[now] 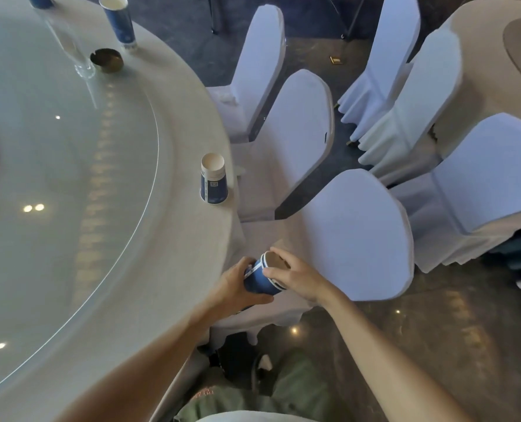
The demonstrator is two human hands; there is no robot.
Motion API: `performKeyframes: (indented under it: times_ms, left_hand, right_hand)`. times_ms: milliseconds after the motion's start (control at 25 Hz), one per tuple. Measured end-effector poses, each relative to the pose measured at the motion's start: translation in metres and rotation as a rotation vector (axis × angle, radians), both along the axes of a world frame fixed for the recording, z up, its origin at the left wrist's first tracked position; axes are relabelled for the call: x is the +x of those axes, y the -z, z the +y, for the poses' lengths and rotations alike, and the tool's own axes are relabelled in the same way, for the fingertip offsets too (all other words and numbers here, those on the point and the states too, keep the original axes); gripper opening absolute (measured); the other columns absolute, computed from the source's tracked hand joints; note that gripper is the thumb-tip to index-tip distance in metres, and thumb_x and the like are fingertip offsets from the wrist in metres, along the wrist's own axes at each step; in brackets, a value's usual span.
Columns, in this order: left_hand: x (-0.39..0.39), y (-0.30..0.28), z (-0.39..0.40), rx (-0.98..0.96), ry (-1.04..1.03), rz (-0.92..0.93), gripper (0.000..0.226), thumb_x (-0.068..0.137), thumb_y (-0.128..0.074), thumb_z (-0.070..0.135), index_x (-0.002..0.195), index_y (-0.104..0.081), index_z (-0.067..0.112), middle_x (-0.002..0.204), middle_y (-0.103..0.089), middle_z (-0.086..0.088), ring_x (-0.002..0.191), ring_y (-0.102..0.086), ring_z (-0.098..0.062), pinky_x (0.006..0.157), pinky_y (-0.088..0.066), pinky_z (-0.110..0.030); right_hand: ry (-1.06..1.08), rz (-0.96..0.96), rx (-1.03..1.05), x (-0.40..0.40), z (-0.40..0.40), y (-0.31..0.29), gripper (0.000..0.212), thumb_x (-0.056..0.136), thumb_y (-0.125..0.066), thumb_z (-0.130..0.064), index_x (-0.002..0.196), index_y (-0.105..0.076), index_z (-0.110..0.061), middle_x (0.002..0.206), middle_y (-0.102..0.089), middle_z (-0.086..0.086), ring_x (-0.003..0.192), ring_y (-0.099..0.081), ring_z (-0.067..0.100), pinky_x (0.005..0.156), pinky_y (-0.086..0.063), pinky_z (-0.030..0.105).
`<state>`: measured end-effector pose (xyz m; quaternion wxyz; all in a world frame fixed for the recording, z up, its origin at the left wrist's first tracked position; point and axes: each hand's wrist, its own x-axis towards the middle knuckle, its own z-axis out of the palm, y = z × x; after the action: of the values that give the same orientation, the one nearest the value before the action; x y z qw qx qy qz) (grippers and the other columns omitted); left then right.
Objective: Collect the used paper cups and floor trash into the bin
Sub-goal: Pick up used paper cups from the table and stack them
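A stack of blue paper cups (260,280) is held tilted beside the table's rim, over a chair seat. My left hand (237,287) grips the stack's body from below. Fingers of my right hand (295,274) rest on the stack's open rim. Another blue and white paper cup (213,182) stands upright on the table near its right edge. A third blue cup (119,21) stands far back on the table, and a fourth (40,0) is cut off at the top. A small piece of floor trash (335,60) lies on the dark floor between the chairs. No bin is in view.
The round table (189,239) carries a glass turntable (55,178), a dark ashtray (107,60) and a tall clear glass (73,53). White-covered chairs (353,236) crowd the table's right side. A second table (496,71) stands at the far right.
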<state>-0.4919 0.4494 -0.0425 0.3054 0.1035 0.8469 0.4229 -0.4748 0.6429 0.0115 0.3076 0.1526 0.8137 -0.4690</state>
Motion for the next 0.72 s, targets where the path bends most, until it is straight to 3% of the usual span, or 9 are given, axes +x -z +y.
performKeyframes:
  times_ms: [240, 440, 560, 720]
  left_hand:
    - [-0.012, 0.010, 0.036, -0.055, -0.080, -0.065, 0.081, 0.069, -0.091, 0.034, 0.136, -0.048, 0.026, 0.118, -0.062, 0.012, 0.103, -0.063, -0.012, 0.066, -0.045, -0.009]
    - [-0.002, 0.007, 0.096, -0.111, -0.289, -0.092, 0.077, 0.068, -0.090, 0.036, 0.132, -0.046, 0.027, 0.117, -0.060, 0.014, 0.099, -0.063, -0.009, 0.070, -0.048, -0.014]
    - [0.015, 0.008, 0.133, -0.136, -0.389, -0.093, 0.077, 0.064, -0.085, 0.044, 0.130, -0.046, 0.030, 0.120, -0.064, 0.010, 0.098, -0.064, -0.008, 0.077, -0.053, -0.020]
    - [0.035, 0.018, 0.164, -0.100, -0.593, -0.140, 0.074, 0.059, -0.082, 0.049, 0.124, -0.050, 0.033, 0.111, -0.067, 0.010, 0.095, -0.068, -0.010, 0.081, -0.060, -0.039]
  right_hand:
    - [-0.118, 0.008, -0.016, -0.031, 0.033, 0.025, 0.078, 0.091, -0.068, -0.056, 0.157, -0.037, -0.031, 0.159, -0.040, -0.003, 0.142, -0.044, 0.019, 0.108, -0.048, 0.035]
    - [-0.288, -0.024, -0.056, -0.059, 0.081, 0.043, 0.085, 0.089, -0.068, -0.058, 0.160, -0.035, -0.026, 0.163, -0.037, -0.001, 0.147, -0.040, 0.020, 0.115, -0.044, 0.042]
    - [-0.377, -0.052, -0.081, -0.065, 0.109, 0.053, 0.089, 0.086, -0.067, -0.064, 0.159, -0.034, -0.025, 0.163, -0.035, -0.001, 0.146, -0.041, 0.021, 0.114, -0.045, 0.041]
    - [-0.507, -0.118, -0.068, -0.073, 0.129, 0.066, 0.095, 0.081, -0.065, -0.069, 0.158, -0.037, -0.023, 0.162, -0.040, 0.003, 0.144, -0.044, 0.022, 0.115, -0.044, 0.044]
